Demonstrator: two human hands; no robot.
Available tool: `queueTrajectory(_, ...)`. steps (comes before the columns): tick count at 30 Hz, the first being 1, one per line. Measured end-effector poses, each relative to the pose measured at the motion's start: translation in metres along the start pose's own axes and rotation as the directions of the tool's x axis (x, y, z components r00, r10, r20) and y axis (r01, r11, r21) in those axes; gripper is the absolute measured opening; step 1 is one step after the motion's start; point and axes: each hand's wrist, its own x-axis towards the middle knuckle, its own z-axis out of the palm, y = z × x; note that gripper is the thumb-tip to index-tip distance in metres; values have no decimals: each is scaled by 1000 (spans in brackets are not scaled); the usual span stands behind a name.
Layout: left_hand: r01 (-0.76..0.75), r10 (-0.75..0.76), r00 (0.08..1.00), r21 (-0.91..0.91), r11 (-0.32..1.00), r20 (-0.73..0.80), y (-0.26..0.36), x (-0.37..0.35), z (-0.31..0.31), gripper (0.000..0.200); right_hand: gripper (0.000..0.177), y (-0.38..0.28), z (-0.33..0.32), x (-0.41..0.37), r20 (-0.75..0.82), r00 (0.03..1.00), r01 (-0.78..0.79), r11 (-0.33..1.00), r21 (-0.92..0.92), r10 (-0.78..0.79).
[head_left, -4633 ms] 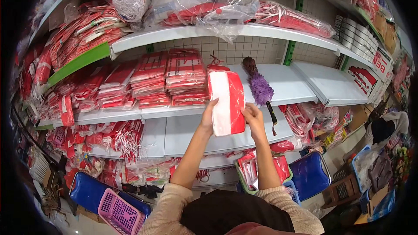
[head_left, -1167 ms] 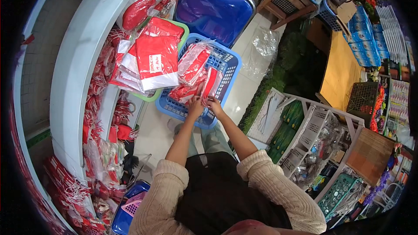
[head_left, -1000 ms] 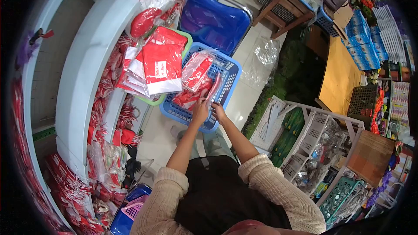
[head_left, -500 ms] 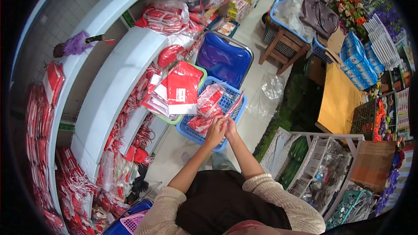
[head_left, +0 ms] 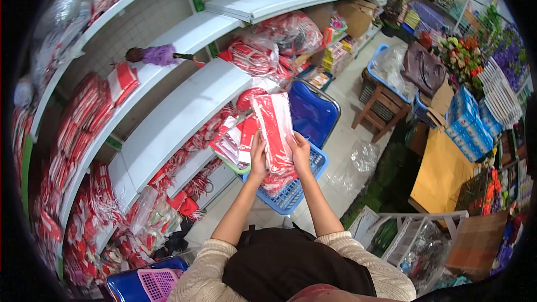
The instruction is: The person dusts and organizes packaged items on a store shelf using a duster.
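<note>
Two-handed hold on a flat, glossy-wrapped bundle, seen from above. The left hand (head_left: 257, 156) and the right hand (head_left: 300, 154) each grip one long side of a red-and-white packet (head_left: 275, 128), near the end closer to the body, and are parted by its width. Gripping by the edges leaves most of the striped face uncovered and probably keeps the pliable contents from folding, which a single-handed hold might allow. The packet tilts away from the wearer, its far end reaching toward a blue chair (head_left: 314, 113), and hangs in front of a blue basket (head_left: 286, 204); whether its lower end touches the wrapped goods (head_left: 275, 183) inside is hidden.

Just left of the packet, further packets (head_left: 226, 141) lie heaped over a green basket (head_left: 234, 168), some overhanging its rim; the two baskets stand side by side, presumably so that both are within reach of the hands. On the long shelf (head_left: 210, 32) at upper left, flat stacks (head_left: 84, 114) are piled with their broad faces down, a placement that likely suits slippery wrappers, while one striped bundle (head_left: 122, 81) rests at the end of the row. Beside it a purple duster (head_left: 159, 55) lies lengthwise, its dark handle pointing right, well apart from both hands
</note>
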Motion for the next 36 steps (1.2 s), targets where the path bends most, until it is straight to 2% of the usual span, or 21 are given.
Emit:
queueTrajectory(3, -66, 66, 997, -4, 998, 44, 35, 5, -2, 54, 33, -30, 25, -3, 95, 989, 125, 986, -113, -114)
queueTrajectory(4, -107, 106, 994, 24, 994, 27, 49, 3, 3, 50, 28, -35, 34, -3, 123, 968, 239, 954, -179, -219)
queueTrajectory(7, -119, 111, 992, -171, 978, -57, 69, 4, -9, 46, 30, -54, 64, -11, 175, 951, 267, 962, -52, -255)
queueTrajectory(8, -76, 59, 995, -247, 966, -77, 78, 3, -15, 45, 31, -57, 72, -13, 213, 931, 322, 943, -87, -298)
queueTrajectory(11, -34, -19, 993, -431, 902, -118, 97, 1, -39, 46, 31, -48, 98, -14, 296, 896, 350, 937, -10, -331)
queueTrajectory(12, -41, -35, 982, -387, 921, -186, 90, 3, -60, 47, 32, -52, 107, -19, 309, 888, 359, 933, 0, -342)
queueTrajectory(15, 13, -92, 962, -294, 956, -257, 102, -3, -82, 46, 31, -50, 131, -24, 382, 893, 230, 971, 70, -239)
queueTrajectory(19, -42, -67, 957, -367, 929, -281, 136, 0, -95, 44, 34, -40, 172, -25, 410, 896, 141, 985, 100, -170)
queueTrajectory(20, -50, -45, 966, -352, 934, -256, 146, 0, -96, 44, 33, -35, 184, -24, 395, 890, 207, 974, 91, -226)
queueTrajectory(21, -92, 14, 979, -374, 923, -205, 151, 10, -108, 45, 32, -36, 195, -26, 415, 884, 210, 976, 57, -215)
queueTrajectory(23, -123, 120, 992, -508, 853, -38, 155, 22, -128, 49, 31, -37, 215, -26, 455, 870, 222, 975, -17, -190)
queueTrajectory(24, -137, 123, 990, -525, 840, -61, 165, 26, -128, 49, 29, -54, 224, -29, 480, 807, 464, 872, -154, -345)
queueTrajectory(27, -188, 146, 982, -574, 797, -120, 188, 38, -141, 48, 28, -73, 251, -23, 549, 763, 569, 759, -318, -342)
queueTrajectory(28, -159, 187, 982, -622, 767, -21, 198, 42, -145, 47, 26, -78, 262, -15, 542, 695, 697, 628, -346, -473)
queueTrajectory(29, -163, 194, 981, -615, 771, -17, 206, 44, -147, 47, 24, -86, 273, -7, 533, 645, 763, 498, -412, -548)
queueTrajectory(31, -175, 209, 978, -600, 781, -13, 226, 45, -146, 46, 25, -93, 296, 22, 513, 545, 834, 362, -417, -663)
queueTrajectory(33, -188, 223, 974, -635, 750, -25, 232, 54, -163, 45, 29, -99, 321, 57, 520, 397, 883, 161, -442, -756)
queueTrajectory(35, -210, 222, 973, -636, 743, -61, 237, 64, -178, 44, 31, -103, 347, 89, 527, 333, 857, 17, -516, -782)
queueTrajectory(36, -180, 233, 973, -629, 756, 2, 244, 64, -179, 45, 32, -101, 356, 101, 534, 301, 833, -54, -550, -790)
